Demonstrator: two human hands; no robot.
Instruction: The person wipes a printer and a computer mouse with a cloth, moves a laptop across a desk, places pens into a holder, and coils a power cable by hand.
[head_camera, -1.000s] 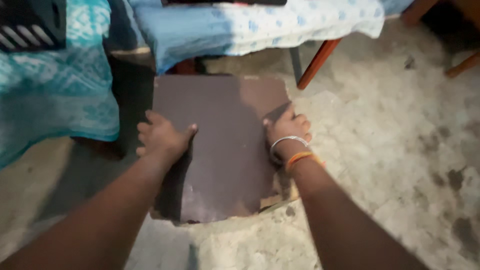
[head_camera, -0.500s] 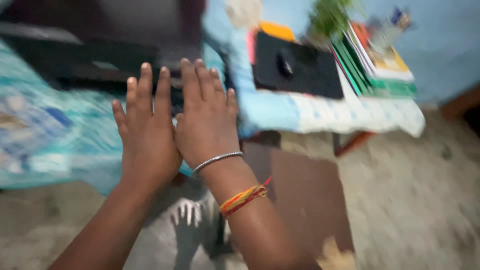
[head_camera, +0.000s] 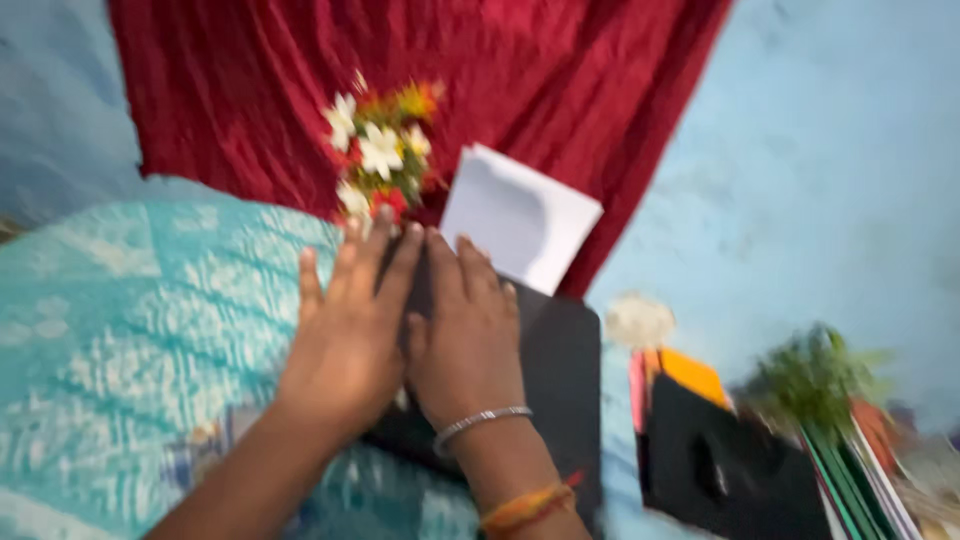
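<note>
You are laying two hands, your left hand (head_camera: 350, 340) and right hand (head_camera: 465, 340), side by side, open and flat with fingers spread, on one black flat case (head_camera: 560, 390). It is lying on the turquoise-covered surface (head_camera: 130, 340), its long axis running from near to far toward the red curtain (head_camera: 560, 90). One white card (head_camera: 520, 218) and one flower bunch (head_camera: 382, 150) are sitting just beyond your fingertips.

Left hand (head_camera: 345, 345) and right hand (head_camera: 465, 335) lie flat, fingers spread, side by side on a black flat object (head_camera: 555, 385) resting on teal patterned cloth (head_camera: 130, 340). Flower bunch (head_camera: 380, 150), white card (head_camera: 520, 218), red curtain (head_camera: 560, 90) behind. Blurry.
</note>
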